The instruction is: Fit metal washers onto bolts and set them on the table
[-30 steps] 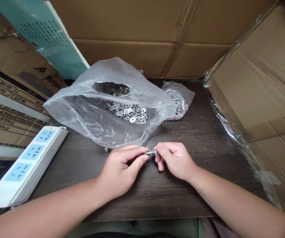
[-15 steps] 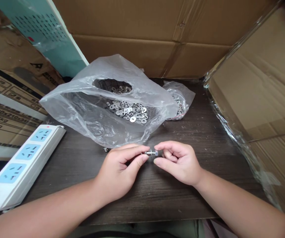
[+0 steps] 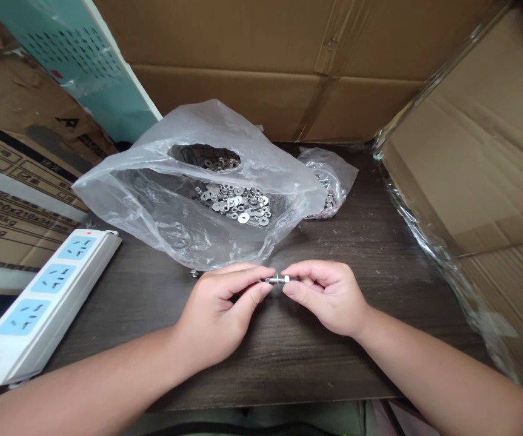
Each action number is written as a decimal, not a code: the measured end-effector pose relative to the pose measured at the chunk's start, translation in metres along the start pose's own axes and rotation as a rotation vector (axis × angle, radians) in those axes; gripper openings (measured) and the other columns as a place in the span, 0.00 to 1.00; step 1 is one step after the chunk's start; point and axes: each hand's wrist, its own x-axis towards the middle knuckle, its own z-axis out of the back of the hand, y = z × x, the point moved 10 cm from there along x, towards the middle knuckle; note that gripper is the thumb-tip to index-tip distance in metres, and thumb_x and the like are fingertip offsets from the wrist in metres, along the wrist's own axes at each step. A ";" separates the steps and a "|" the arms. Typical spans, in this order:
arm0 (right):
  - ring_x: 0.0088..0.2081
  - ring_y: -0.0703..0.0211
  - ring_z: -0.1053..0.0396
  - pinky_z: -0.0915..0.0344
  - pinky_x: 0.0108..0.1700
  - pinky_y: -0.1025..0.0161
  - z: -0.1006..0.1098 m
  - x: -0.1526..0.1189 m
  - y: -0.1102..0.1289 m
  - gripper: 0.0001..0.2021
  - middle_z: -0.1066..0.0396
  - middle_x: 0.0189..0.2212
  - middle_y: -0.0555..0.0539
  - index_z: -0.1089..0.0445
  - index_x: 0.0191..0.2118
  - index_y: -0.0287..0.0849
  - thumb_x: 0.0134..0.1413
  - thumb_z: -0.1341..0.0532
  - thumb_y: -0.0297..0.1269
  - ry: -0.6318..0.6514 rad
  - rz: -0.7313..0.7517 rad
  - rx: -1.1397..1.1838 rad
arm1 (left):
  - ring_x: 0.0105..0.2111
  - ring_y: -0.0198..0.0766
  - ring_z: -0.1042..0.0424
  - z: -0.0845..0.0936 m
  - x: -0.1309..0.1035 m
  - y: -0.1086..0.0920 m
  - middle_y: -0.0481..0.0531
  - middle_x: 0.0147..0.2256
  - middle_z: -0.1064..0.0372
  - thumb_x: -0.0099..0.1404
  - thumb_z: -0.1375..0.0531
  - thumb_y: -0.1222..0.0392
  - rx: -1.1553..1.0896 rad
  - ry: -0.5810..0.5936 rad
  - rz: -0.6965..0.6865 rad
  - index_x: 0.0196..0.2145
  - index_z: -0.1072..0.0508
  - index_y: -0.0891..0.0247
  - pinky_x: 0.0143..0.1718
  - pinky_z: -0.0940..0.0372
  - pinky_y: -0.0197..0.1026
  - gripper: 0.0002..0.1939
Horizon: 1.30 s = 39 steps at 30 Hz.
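Observation:
Above the front part of the table, a small silver bolt (image 3: 273, 280) lies level between my two hands, with a washer (image 3: 277, 280) around its middle. My left hand (image 3: 225, 309) is closed, thumb and forefinger pinching the bolt's left end. At the other end sits a hex nut (image 3: 287, 279). The thumb and forefinger of my right hand (image 3: 329, 297) are closed on the nut from below and above. Just behind my left hand, a small metal piece (image 3: 194, 274) rests by the bag's edge.
An open clear plastic bag (image 3: 152, 206) holds many loose washers and nuts (image 3: 243, 206). Right of it lies a smaller bag of hardware (image 3: 329, 188). A white power strip (image 3: 52, 290) stands at left on the dark table (image 3: 288, 363). Cardboard (image 3: 261, 91) walls the back and right.
My right thumb and forefinger have come together onto the nut; they were slightly apart around it before. My left hand keeps its pinch in place.

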 end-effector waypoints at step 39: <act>0.18 0.80 0.59 0.56 0.21 0.76 -0.001 0.000 0.002 0.15 0.58 0.14 0.56 0.25 0.39 0.32 0.48 0.36 0.38 0.044 0.050 0.007 | 0.30 0.18 0.28 -0.004 -0.002 -0.002 0.45 0.30 0.26 0.60 0.41 0.66 -0.004 0.023 -0.048 0.38 0.23 0.63 0.35 0.35 0.18 0.09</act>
